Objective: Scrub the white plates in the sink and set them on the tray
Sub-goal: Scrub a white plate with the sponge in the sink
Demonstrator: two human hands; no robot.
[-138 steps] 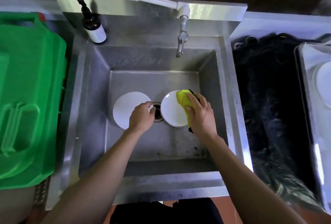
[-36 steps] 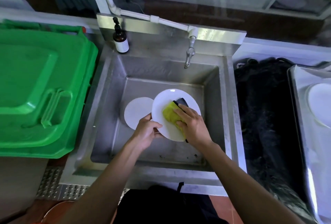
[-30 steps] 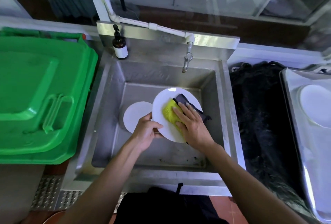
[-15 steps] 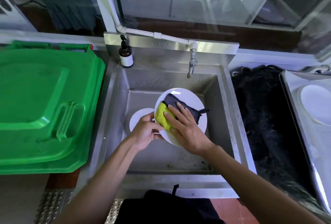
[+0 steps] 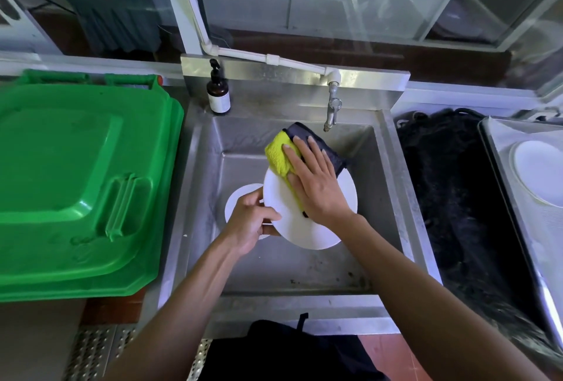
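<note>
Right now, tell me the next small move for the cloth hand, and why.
Probably draw the right hand back toward you, wiping the cloth down the held plate: the cloth overhangs the far rim, the near face lies uncovered, and the left hand grips the edge.

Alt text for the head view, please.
Over a steel sink, the left hand grips a white plate by its rim while the right hand presses a yellow cloth flat on it. Another plate lies in the basin; a third sits on the tray, right.
</note>
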